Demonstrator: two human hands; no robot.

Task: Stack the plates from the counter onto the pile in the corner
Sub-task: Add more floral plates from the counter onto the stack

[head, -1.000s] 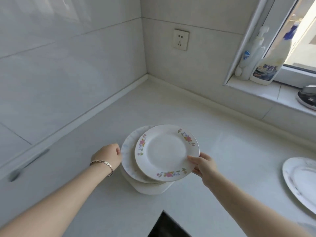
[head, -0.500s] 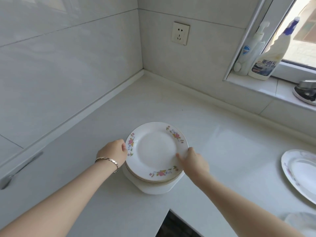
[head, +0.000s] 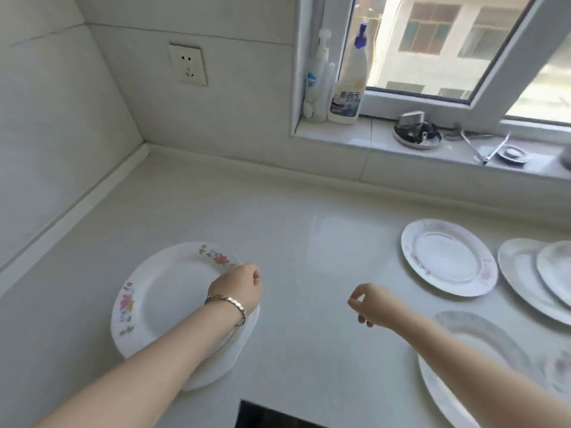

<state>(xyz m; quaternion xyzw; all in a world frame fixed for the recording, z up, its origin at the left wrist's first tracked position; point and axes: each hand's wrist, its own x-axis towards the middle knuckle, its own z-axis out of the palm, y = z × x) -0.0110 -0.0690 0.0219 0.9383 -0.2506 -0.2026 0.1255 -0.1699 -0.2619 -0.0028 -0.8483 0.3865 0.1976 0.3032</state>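
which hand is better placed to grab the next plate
Right. The right hand hangs free, nearer the loose plates; the left hand sits at the pile.

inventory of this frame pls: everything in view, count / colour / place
pile: one stack, white, floral top plate, counter left, near the corner
loose plates: at least four, white with faint patterns, counter right, some overlapping
counter: one, white
socket: one, white, back wall
bottles: two, white, sill left end
metal dish: one, grey, sill
cutout: one, black, counter front edge
bracelet: one, gold, left wrist
left hand: at pile's right rim, fingers curled, grip unclear
right hand: above counter, fingers loosely curled, holding nothing
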